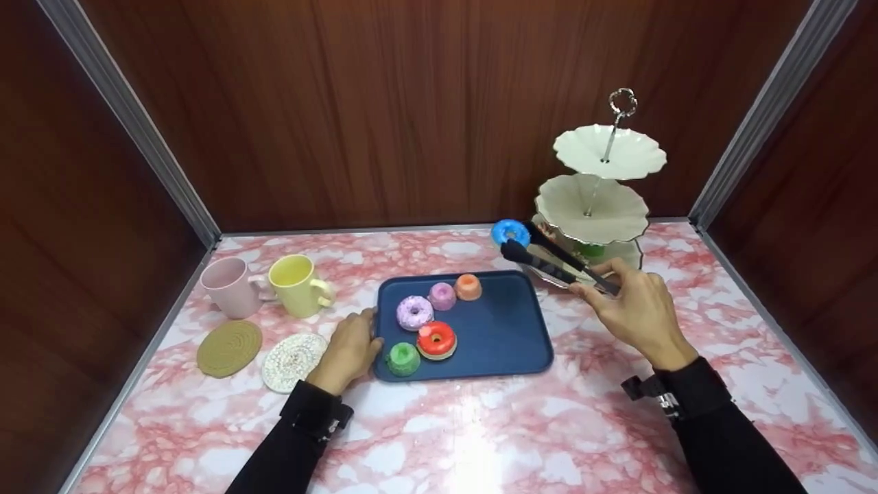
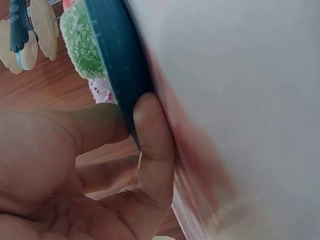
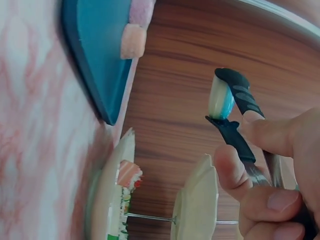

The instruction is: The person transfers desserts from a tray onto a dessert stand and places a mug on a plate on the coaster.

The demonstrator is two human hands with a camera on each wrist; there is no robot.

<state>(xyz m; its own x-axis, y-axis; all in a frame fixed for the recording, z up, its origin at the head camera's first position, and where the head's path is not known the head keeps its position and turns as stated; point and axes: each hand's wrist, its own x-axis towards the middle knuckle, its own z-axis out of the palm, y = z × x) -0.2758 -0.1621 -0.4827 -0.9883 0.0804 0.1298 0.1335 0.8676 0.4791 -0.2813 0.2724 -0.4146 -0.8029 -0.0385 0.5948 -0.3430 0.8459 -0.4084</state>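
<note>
My right hand (image 1: 634,309) grips a pair of tongs (image 1: 549,264) with black tips and metal arms. A blue-iced toy donut (image 1: 509,234) is squeezed between those tips, held up in the air beyond the tray's back right corner. In the right wrist view, the donut (image 3: 220,100) stands edge-on. My left hand (image 1: 351,348) pinches the left rim of a dark blue tray (image 1: 501,336), one finger tucked beneath it. On the tray are a lilac donut (image 1: 415,313), a red donut (image 1: 437,340), a green cake (image 1: 403,359), a pink cake (image 1: 442,296) and an orange cake (image 1: 468,287).
A three-tier cream stand (image 1: 593,206) rises at the back right, its bottom plate bearing a cake slice (image 3: 129,174) and other pieces. Left of the tray are a pink mug (image 1: 231,288), a yellow mug (image 1: 295,285), a tan coaster (image 1: 230,348) and a speckled coaster (image 1: 291,360). Wood-look panels enclose the table.
</note>
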